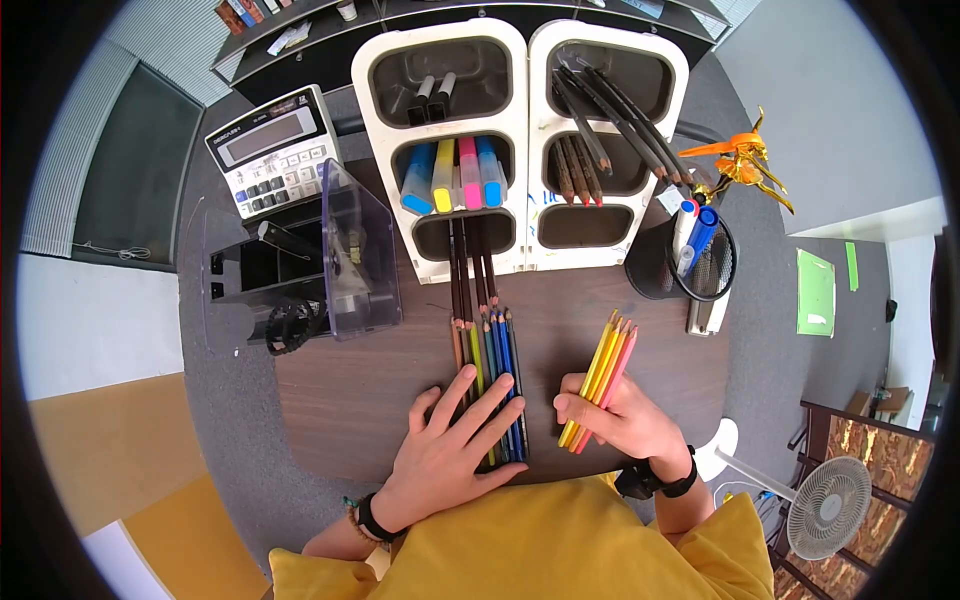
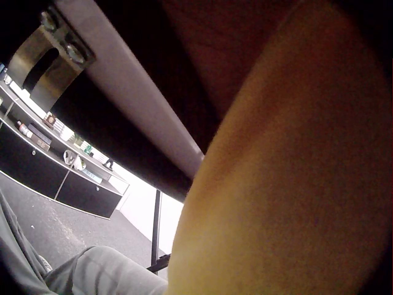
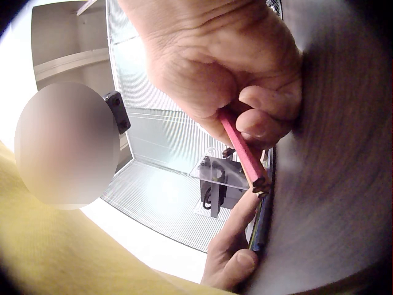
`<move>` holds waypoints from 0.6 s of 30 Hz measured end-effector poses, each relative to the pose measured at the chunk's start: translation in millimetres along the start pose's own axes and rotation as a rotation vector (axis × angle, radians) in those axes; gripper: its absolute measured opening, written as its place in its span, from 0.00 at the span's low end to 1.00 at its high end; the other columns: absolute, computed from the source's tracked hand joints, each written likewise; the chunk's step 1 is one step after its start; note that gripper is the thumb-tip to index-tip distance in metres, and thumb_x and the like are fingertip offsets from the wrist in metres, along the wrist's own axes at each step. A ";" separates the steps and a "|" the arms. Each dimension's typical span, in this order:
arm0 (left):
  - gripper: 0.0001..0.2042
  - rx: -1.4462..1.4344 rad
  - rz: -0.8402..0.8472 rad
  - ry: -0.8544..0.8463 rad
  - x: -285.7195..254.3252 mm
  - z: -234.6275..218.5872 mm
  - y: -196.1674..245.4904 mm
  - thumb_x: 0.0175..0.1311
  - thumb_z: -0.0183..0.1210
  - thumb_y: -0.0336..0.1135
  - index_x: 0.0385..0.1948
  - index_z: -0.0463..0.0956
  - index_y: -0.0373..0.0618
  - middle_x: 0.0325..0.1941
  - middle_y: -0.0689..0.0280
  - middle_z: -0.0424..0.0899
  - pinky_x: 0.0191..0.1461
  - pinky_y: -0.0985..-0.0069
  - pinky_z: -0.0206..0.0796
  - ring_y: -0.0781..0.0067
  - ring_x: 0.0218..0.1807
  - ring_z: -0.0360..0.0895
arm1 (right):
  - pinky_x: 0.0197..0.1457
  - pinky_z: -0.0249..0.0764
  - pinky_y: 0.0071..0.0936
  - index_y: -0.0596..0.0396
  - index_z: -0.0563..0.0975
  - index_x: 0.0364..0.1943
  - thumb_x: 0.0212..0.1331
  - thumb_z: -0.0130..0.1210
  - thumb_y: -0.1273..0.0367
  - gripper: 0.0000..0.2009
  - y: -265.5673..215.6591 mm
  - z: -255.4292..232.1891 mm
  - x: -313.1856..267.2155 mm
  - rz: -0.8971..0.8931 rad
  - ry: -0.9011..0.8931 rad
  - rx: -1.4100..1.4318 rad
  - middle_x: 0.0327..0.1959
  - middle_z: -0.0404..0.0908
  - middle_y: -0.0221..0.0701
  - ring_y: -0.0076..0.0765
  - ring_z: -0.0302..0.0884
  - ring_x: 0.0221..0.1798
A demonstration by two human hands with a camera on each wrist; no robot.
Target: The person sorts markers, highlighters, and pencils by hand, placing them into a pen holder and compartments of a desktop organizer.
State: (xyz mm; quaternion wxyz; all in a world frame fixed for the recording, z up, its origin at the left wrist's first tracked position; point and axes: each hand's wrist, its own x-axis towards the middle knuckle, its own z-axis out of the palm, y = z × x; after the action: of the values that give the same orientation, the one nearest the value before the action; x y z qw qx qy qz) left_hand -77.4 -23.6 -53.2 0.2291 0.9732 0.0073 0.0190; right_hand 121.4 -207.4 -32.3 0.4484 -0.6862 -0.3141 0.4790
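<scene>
My left hand (image 1: 447, 455) rests with spread fingers across a row of colored pencils (image 1: 505, 345) on the table, brown, green and blue among them. Several yellow, orange and pinkish-red pencils (image 1: 602, 375) are gripped in a bundle by my right hand (image 1: 632, 420), just right of that row. In the right wrist view, a red pencil (image 3: 242, 150) sticks out below the curled fingers. Beyond the row, dark brown pencils (image 1: 466, 265) lie with their tips toward it, their far ends at a lower compartment of the white organizer (image 1: 521, 130). The left wrist view does not show the left hand's fingers.
Markers (image 1: 443, 175) and dark pencils (image 1: 620, 115) fill compartments of the organizer. At left are a calculator (image 1: 275, 150) and a clear plastic box (image 1: 365, 255). A black mesh cup (image 1: 655, 270) with pens and a golden figurine (image 1: 742, 155) stand at right.
</scene>
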 end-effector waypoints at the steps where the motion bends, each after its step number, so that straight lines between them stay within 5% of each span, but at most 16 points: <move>1: 0.35 -0.002 0.000 0.001 0.0 0.0 0.1 0.57 0.74 0.60 0.66 0.80 0.57 0.80 0.66 0.70 0.75 0.48 0.51 0.50 0.83 0.58 | 0.36 0.74 0.38 0.60 0.76 0.30 0.77 0.55 0.64 0.16 0.1 0.1 0.0 0.000 0.000 0.000 0.24 0.81 0.38 0.45 0.82 0.29; 10: 0.36 0.003 -0.012 -0.024 -0.8 -1.9 -0.4 0.61 0.71 0.62 0.70 0.77 0.57 0.83 0.69 0.67 0.75 0.52 0.54 0.54 0.83 0.58 | 0.33 0.73 0.36 0.60 0.77 0.30 0.77 0.55 0.64 0.16 0.9 1.7 -0.2 0.022 0.009 0.035 0.23 0.80 0.36 0.39 0.81 0.26; 12: 0.36 0.003 -0.014 -0.023 -0.7 -2.3 -0.3 0.61 0.71 0.62 0.70 0.77 0.57 0.83 0.69 0.67 0.75 0.52 0.54 0.54 0.83 0.58 | 0.24 0.68 0.21 0.59 0.79 0.34 0.78 0.55 0.64 0.14 4.8 1.3 -0.9 0.029 0.005 0.057 0.25 0.82 0.28 0.20 0.74 0.21; 18: 0.39 -0.011 -0.011 -0.001 -1.0 0.6 -1.0 0.57 0.74 0.62 0.69 0.77 0.55 0.82 0.66 0.69 0.75 0.48 0.52 0.50 0.83 0.57 | 0.24 0.68 0.20 0.59 0.80 0.34 0.77 0.55 0.64 0.14 5.0 0.7 -0.5 0.047 -0.001 0.023 0.25 0.83 0.29 0.20 0.74 0.21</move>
State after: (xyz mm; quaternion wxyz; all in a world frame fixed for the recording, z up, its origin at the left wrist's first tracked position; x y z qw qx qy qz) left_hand -78.4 -22.9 -54.2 0.2347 0.9718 0.0126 0.0173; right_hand 120.6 -209.7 -36.8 0.4449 -0.6880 -0.2926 0.4931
